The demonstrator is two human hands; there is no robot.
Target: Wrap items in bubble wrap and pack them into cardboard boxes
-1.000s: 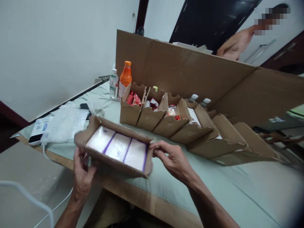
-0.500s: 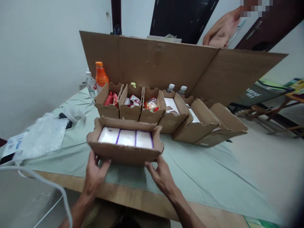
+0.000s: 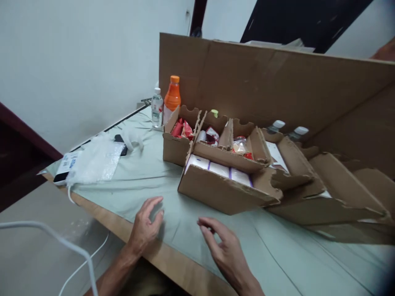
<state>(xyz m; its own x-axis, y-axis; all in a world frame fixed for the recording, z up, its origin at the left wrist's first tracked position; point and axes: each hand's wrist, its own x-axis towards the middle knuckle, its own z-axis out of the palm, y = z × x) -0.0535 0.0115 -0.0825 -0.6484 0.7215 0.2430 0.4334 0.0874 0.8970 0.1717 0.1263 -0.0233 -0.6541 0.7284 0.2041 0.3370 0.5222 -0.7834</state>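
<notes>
A cardboard tray (image 3: pixel 222 193) with white, purple-edged packs (image 3: pixel 216 167) rests on the pale green cloth (image 3: pixel 148 172), pushed against a row of cardboard trays (image 3: pixel 175 148) holding red sachets and other small goods. My left hand (image 3: pixel 145 228) lies on the cloth near the table's front edge, fingers loosely spread, holding nothing. My right hand (image 3: pixel 224 253) hovers just right of it, fingers apart and empty. Both hands are a short way in front of the tray, not touching it.
A tall cardboard sheet (image 3: pixel 277 86) stands behind the trays. An orange bottle (image 3: pixel 172 96) and a small water bottle (image 3: pixel 156 107) stand at the back left. Bubble wrap (image 3: pixel 95 160), a phone (image 3: pixel 120 142) and a white cable (image 3: pixel 61 242) lie at left.
Both hands have let go of the tray with the white packs. It now sits on the cloth against the row of trays, and the hands have drawn back toward the table edge.
</notes>
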